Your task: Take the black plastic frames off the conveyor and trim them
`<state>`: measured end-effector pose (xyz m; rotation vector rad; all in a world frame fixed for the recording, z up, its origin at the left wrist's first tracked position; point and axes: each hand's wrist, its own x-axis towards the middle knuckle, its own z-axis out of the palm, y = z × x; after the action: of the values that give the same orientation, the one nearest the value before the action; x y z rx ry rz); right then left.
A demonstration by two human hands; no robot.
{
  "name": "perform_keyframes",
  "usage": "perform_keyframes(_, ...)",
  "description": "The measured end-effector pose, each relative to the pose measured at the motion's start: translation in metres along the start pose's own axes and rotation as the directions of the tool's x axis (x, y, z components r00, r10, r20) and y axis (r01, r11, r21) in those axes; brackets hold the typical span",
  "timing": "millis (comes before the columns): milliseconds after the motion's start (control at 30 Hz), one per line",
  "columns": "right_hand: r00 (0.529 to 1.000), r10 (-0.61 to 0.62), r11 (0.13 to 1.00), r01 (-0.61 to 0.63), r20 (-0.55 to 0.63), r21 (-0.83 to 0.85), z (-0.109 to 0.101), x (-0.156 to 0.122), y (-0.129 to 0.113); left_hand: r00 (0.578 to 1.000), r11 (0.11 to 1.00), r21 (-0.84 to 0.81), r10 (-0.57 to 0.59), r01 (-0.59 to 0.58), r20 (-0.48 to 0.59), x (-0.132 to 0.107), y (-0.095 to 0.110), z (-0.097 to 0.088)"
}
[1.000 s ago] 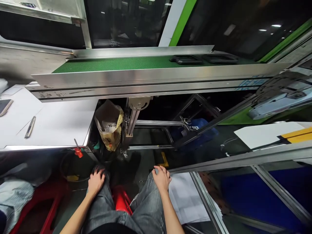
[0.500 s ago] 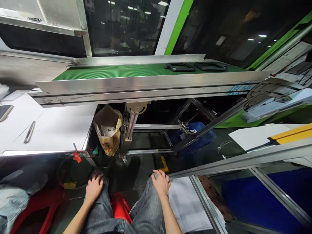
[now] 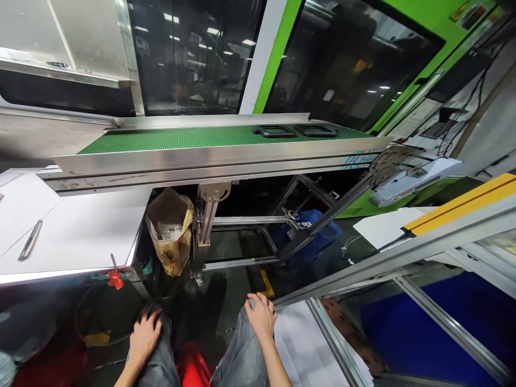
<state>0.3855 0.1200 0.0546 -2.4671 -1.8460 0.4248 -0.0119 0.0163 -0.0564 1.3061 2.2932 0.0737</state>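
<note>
1. Grey denim covers both knees, and each hand rests on one: the left hand (image 3: 144,336) lies palm-down with fingers loosely spread over the left knee (image 3: 155,357), and the right hand (image 3: 261,317) lies the same way on the right knee (image 3: 242,355). Neither holds anything.
2. Soft, pliant cloth lies under the palms; it would bunch if pinched and is neither slippery nor fragile.
3. Two black rectangular plastic frames (image 3: 274,130) lie flat, side by side, on the green ribbed conveyor belt (image 3: 169,138), well apart from both hands, up and ahead beyond the steel side rail (image 3: 201,158).
4. By their look, the frames are light and stiff, with open middles; a rim edge would probably give the surest hold.
5. A red plastic stool (image 3: 193,368) shows between the knees.
</note>
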Motion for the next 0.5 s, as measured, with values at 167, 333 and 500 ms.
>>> perform_keyframes(167, 1.000, 0.000, 1.000, 0.000, -0.003, 0.006, 0.0002, 0.0002, 0.0016, 1.000, 1.000, -0.016, -0.008, 0.008, -0.015, -0.0007, 0.0017, -0.0011)
perform_keyframes(333, 1.000, -0.005, 1.000, 0.005, -0.017, 0.012, 0.0011, -0.0002, 0.0024, 1.000, 1.000, 0.028, 0.012, -0.012, -0.003, 0.0010, -0.0004, 0.0004)
perform_keyframes(500, 1.000, -0.011, 1.000, 0.011, -0.022, 0.021, 0.0012, -0.0002, 0.0031, 1.000, 0.999, 0.042, 0.024, -0.024, 0.002, 0.0023, -0.0010, 0.0005)
